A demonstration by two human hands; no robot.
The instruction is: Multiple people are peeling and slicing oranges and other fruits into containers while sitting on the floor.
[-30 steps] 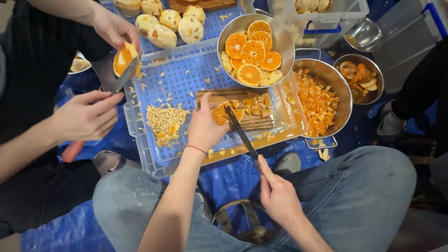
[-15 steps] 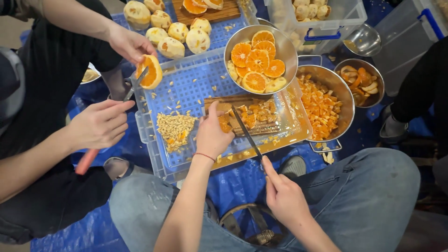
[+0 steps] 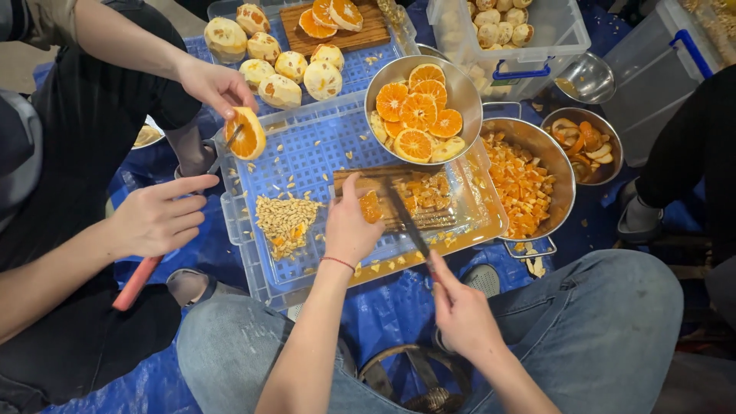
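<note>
1. The left hand (image 3: 349,226) reaches forward from a bare forearm with a thin red band at the wrist. It lies palm down with the fingers curled, pressing an orange piece (image 3: 371,207) onto the cutting board (image 3: 429,195).
2. The right hand (image 3: 460,310) sits lower, close to the person's jeans-covered knee, with the wrist bent. Its fingers are wrapped tight around the handle of a knife (image 3: 406,222).
3. The blade runs up and to the left from that hand, and its tip lies over the board just beside the orange piece.
4. The board lies on an upturned clear plastic crate (image 3: 307,153) with a grid top, and orange bits are scattered across it.
5. A pile of seeds (image 3: 285,222) lies on the crate to the left of the left hand.
6. Beyond the board stands a metal bowl of orange halves (image 3: 422,107), cut faces up. To its right is a larger bowl of diced orange (image 3: 525,180).
7. Across the crate, another person's hand (image 3: 215,84) pinches an orange half (image 3: 247,132). That person's other hand (image 3: 157,218) is closed around a red-handled knife (image 3: 138,280), whose blade tip meets the cut face.
8. Peeled oranges (image 3: 291,69) sit in a group at the crate's far side, near a second wooden board (image 3: 337,27) carrying cut halves.
9. Everything rests on a blue tarp (image 3: 399,307).
</note>
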